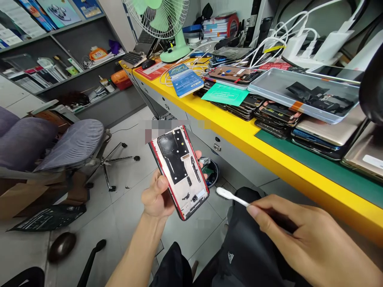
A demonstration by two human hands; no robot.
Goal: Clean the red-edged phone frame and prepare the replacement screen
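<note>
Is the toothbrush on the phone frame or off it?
Off it: floor shows between the toothbrush and the phone frame. The right hand holds the toothbrush, the left hand the phone frame.

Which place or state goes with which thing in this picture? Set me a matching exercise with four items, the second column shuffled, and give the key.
Things:
1. phone frame
2. white brush
3. fan
4. wheeled chair

Places and states:
A. standing on the yellow desk
B. held by its handle in the right hand
C. standing on the tiled floor
D. gripped by its edges in the left hand

Pairs: 1-D, 2-B, 3-A, 4-C
</note>
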